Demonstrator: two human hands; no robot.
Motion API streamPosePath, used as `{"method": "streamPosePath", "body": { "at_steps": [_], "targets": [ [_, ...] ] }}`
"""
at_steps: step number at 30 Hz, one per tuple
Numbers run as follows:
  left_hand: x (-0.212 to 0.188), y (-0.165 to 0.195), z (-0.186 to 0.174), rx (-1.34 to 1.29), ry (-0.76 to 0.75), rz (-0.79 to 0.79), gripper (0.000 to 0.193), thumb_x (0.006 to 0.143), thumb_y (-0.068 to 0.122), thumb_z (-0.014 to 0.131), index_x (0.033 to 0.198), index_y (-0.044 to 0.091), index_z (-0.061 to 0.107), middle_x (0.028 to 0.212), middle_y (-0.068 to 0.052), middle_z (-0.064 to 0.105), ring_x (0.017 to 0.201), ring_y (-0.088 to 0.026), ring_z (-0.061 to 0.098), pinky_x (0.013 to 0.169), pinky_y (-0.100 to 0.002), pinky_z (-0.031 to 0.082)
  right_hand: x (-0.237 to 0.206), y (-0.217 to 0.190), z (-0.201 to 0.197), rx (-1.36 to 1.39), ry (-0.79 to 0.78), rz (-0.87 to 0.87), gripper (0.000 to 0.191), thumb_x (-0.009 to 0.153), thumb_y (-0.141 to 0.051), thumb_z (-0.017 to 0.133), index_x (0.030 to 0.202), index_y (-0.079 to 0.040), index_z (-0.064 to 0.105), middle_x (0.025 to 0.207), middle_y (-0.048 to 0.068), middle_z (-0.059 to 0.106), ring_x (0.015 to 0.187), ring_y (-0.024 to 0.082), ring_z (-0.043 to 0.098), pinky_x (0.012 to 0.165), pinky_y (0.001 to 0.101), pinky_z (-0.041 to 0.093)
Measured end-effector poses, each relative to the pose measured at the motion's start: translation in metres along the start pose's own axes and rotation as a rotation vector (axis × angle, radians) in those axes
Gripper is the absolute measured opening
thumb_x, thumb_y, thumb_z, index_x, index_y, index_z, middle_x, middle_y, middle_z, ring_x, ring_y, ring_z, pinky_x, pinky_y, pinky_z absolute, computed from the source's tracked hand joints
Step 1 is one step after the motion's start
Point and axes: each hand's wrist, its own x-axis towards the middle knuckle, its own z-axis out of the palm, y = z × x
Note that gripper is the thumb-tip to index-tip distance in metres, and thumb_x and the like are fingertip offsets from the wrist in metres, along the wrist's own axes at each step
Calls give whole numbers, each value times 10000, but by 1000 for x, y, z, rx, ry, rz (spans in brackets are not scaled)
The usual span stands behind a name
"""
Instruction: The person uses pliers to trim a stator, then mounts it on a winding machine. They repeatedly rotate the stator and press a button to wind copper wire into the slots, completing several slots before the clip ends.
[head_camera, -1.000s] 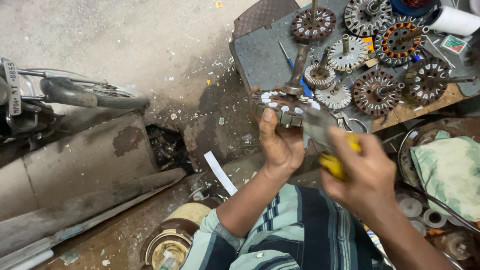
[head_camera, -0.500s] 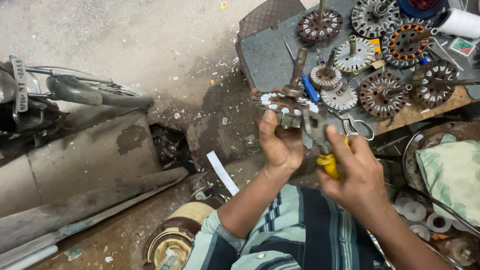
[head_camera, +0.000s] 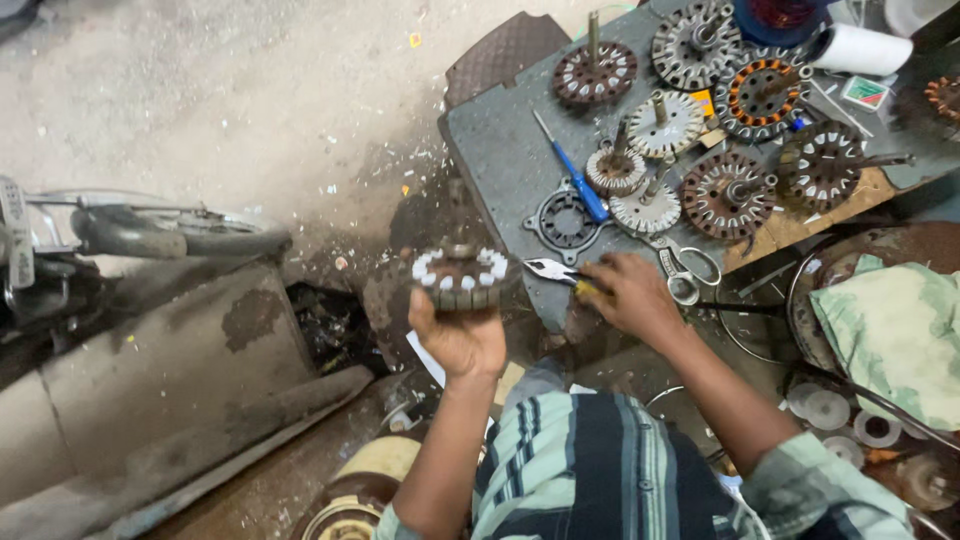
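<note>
A grey tabletop (head_camera: 500, 150) is seen at the upper right, set above a dusty concrete floor (head_camera: 200, 90), with a worn grey machine body (head_camera: 150, 380) lying at the lower left and a green cloth (head_camera: 890, 330) draped at the right edge. Across the tabletop many round motor cores (head_camera: 725, 195) with toothed rims are spread, some rusty, some pale, close together and partly touching. A flat ring-shaped metal plate (head_camera: 565, 222) is laid near the tabletop's front edge, with a blue-handled screwdriver (head_camera: 572, 172) lying just beside it, and a pair of scissors (head_camera: 685, 272) is placed to the right of them. A white paper roll (head_camera: 860, 50) is seen at the far top right. The left hand (head_camera: 458, 335) is raised clear of the tabletop, and a small round motor core with white teeth (head_camera: 460, 277) is gripped from below, the fingers clenched around its lower rim. The right hand (head_camera: 630, 295) is rested at the tabletop's front edge, its fingers closed around the yellow handle of a pair of pliers (head_camera: 555, 272), whose metal tip is pointed left toward the held core without touching it. The striped shirt (head_camera: 600, 470) of the person is visible at the bottom
</note>
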Motion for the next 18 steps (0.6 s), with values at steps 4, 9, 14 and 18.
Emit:
{"method": "streamPosePath", "body": {
  "at_steps": [4,9,14,18],
  "targets": [
    [-10,8,-18,-15,13,-49,601,929,368,772,1421,130,522,1255,-32,667,1195,-229,617,1087,-481,494,45,18,22,-62,218,206,317,905,-257,763,1172,-89,732,934,152,621,903,357,629,727,492,525],
    [-18,10,-9,187,20,-83,706,798,403,785,1409,137,553,1311,-64,670,1238,-276,611,1072,-526,482,90,21,56,-275,224,286,67,896,-90,718,943,-58,682,1027,137,649,924,327,670,699,446,574],
    [-15,3,11,203,-47,-248,751,842,455,789,1467,149,506,1401,-87,593,1302,-311,561,1132,-563,438,80,2,41,-76,248,440,284,681,-142,756,923,-14,681,972,177,654,889,368,679,692,460,575],
    [-7,-13,16,226,-199,-471,823,812,520,786,1474,116,508,1430,-146,598,1301,-345,562,1110,-581,431,8,-7,14,299,304,531,277,763,-233,786,981,-77,716,914,136,702,857,350,691,735,466,536]
  ]
}}
